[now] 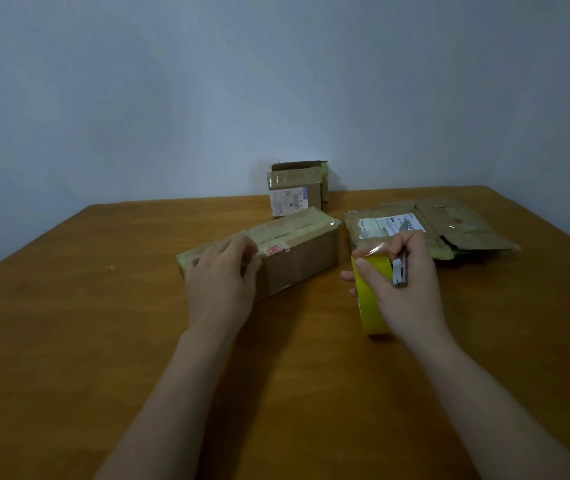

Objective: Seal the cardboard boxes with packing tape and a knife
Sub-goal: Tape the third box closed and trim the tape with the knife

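Wooden table (103, 341) fills the lower view, set against a plain blue-grey wall (172, 81), in dim light. Both of your bare forearms reach in from the bottom edge. Left of centre, your left hand (221, 275) holds the near end of a long box (297, 251), fingers bent over its top and thumb against its front side. That box lies flat and at an angle, its far end pointing up and to the right, with glossy tape along its top and a small red-and-white label near your fingers. Behind it, against the wall, stands a small box (295, 188) with a white shipping label on its front. Right of centre, your right hand (401, 285) grips a yellow tape roll (370, 306) standing on edge on the table, thumb over the top of the roll. The same hand also pinches a grey knife (400, 270), which points away from you. Just beyond that hand lies flat cardboard (449, 223) with a white label, spread towards the table's right edge.
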